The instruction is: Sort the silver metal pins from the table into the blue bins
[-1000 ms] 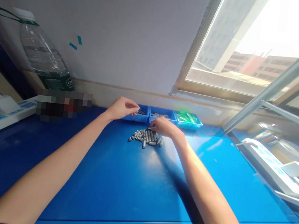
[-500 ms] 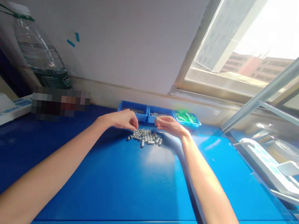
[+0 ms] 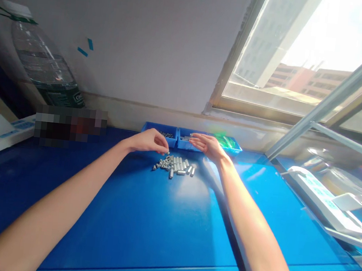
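Note:
My left hand (image 3: 150,141) is closed in a pinch on a small grey metal piece (image 3: 168,153), just above the left side of a loose pile. Short, dark nut-like pieces (image 3: 159,164) make up that side of the pile. Longer silver metal cylinders (image 3: 177,166) lie on its right. Over the front of the middle blue bin (image 3: 181,144) is my right hand (image 3: 208,145), its fingers stretched out and apart. A small greyish spot shows by its fingertips; I cannot make out whether it is a metal piece.
The left blue bin (image 3: 171,143) holds small dark pieces, and the right one (image 3: 235,150) a green plastic bag (image 3: 225,141). A large water bottle (image 3: 46,61) stands at left. Power strips (image 3: 326,200) lie on both sides. A metal frame (image 3: 299,117) rises at right.
My right hand has opened from a pinch and its fingers now extend over the middle bin. My left hand has lifted slightly, with a small metal piece now visible in its fingertips.

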Demonstrator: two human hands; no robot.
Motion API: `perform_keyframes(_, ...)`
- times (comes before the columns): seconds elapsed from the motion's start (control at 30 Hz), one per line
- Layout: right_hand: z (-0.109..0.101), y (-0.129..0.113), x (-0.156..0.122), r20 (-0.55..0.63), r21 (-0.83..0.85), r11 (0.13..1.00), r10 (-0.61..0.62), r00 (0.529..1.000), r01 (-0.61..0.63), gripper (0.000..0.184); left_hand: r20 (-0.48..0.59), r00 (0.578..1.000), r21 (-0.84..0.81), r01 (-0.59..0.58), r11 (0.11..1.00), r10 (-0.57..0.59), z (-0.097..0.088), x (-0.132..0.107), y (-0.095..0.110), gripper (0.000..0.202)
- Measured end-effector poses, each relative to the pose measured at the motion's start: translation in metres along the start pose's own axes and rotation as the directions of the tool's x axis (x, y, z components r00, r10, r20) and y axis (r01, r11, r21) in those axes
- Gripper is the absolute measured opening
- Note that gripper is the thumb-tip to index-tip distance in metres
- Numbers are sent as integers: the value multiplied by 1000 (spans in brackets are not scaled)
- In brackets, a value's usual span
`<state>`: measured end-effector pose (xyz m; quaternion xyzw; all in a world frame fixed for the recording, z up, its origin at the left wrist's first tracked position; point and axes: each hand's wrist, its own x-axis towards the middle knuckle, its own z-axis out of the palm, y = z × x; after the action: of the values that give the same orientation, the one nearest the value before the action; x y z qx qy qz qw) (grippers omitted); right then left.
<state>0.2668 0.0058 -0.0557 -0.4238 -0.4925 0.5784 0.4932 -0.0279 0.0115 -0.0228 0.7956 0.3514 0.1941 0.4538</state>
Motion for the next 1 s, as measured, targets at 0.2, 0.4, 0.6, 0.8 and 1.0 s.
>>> perform_keyframes(0.2,9,-14,-3,14,-151,988,-18,1000,20,26,-167,979,-628,-14,778,-118,-3,0,-1,21)
perform_keyframes(0.4,19,-38,-17,287,-709,702,201,936,67,20,-213,947,-908,-101,406,-241,-4,4,-3,6)
perform_keyframes(0.6,31,-41,-21,274,-899,425,346,898,111,25,-222,921,-947,-125,295,-321,-5,8,1,8)
perform_keyframes(0.8,29,-31,-16,267,-908,400,320,909,125,24,-319,893,-895,-173,412,-318,-4,12,0,11)
perform_keyframes(1.0,30,-30,-16,245,-918,379,314,917,116,24,-329,927,-587,-50,808,-181,-3,7,0,29)
